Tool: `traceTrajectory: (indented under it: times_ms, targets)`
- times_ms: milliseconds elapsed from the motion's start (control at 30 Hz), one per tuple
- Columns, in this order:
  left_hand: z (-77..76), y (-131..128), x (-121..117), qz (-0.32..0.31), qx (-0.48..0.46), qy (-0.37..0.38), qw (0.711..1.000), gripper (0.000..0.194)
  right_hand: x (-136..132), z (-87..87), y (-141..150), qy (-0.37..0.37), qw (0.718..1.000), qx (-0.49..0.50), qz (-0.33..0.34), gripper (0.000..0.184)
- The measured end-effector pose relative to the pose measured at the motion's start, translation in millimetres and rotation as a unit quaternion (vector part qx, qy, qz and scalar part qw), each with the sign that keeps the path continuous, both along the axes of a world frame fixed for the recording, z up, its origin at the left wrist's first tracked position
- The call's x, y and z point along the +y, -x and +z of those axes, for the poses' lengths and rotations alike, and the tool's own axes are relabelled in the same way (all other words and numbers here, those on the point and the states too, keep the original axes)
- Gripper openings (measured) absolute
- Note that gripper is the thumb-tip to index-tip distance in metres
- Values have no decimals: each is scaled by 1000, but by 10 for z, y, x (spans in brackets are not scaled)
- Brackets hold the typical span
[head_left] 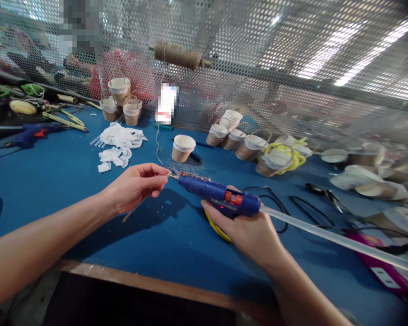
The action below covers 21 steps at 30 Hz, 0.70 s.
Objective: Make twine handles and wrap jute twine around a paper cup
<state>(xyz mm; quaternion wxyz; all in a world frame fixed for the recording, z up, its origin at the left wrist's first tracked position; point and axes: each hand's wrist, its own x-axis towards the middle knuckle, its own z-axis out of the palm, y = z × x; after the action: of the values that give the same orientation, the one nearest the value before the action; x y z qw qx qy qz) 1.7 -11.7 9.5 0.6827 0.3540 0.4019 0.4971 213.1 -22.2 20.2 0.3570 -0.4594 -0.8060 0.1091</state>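
My left hand (141, 186) is closed in a pinch on a thin piece of brown twine (131, 213), whose tail hangs below the fingers. My right hand (246, 228) grips a blue glue gun (204, 188) with a long, clear glue stick (312, 228) running out of its back. The gun's nozzle points left and is right by my left fingertips; whether it touches the twine is hard to tell. Beneath the right hand shows a yellow loop (219, 228), mostly hidden. Just beyond the nozzle, a small cup with a white rim (182, 148) stands upright on the blue table.
Several small handled baskets (236, 139) stand at the back right, others (119, 90) are stacked at the back left. White lace (120, 136) lies left of centre. A twine spool (178, 55) hangs on the mesh panel. Another glue gun (34, 135) lies left; black cords (275, 199) lie right.
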Motion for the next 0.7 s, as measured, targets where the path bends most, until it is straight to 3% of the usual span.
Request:
traceTrajectory:
  times_ms: [700]
  targets:
    - [11,-6,-7,-2,-6,2,1000,10,3,-15,-18,-3,1000,18,5,8]
